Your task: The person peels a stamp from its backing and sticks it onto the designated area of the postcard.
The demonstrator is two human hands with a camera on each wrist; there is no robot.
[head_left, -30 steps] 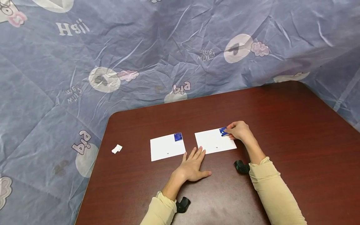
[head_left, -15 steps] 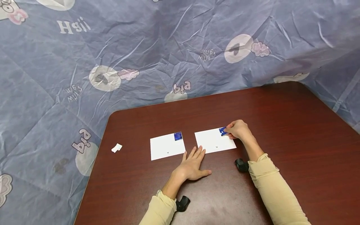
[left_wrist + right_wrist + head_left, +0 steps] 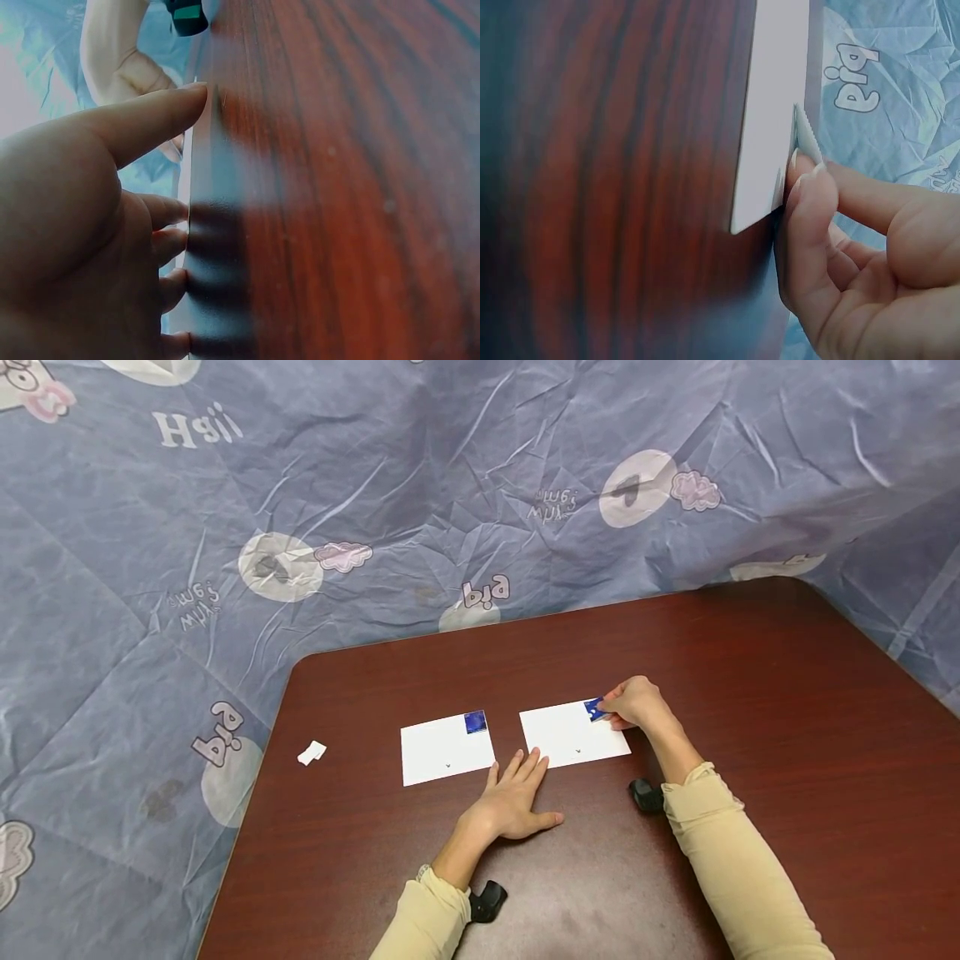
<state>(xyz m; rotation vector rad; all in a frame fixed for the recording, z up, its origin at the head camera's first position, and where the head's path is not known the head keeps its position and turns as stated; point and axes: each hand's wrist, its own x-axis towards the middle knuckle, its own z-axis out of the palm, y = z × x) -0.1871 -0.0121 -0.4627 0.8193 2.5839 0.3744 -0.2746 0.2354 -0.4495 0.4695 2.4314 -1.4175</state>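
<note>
A blue postage stamp (image 3: 593, 710) with a toothed edge is at the upper right corner of the right-hand white envelope-like sheet (image 3: 558, 735). My right hand (image 3: 637, 703) pinches the stamp between thumb and index finger; in the right wrist view the stamp (image 3: 808, 139) tilts up from the sheet (image 3: 774, 105). My left hand (image 3: 512, 806) lies with fingers spread, its middle fingertips at the lower left corner of that sheet. Its little finger reaches the lower right corner of a second white sheet (image 3: 438, 752), which bears a dark blue stamp (image 3: 476, 722) at its upper right.
Small white paper scraps (image 3: 311, 752) lie on the left of the brown wooden table (image 3: 360, 860). A wrinkled blue printed cloth (image 3: 420, 510) hangs behind the table. Black devices sit at both wrists, the left one (image 3: 489, 902) close to the tabletop.
</note>
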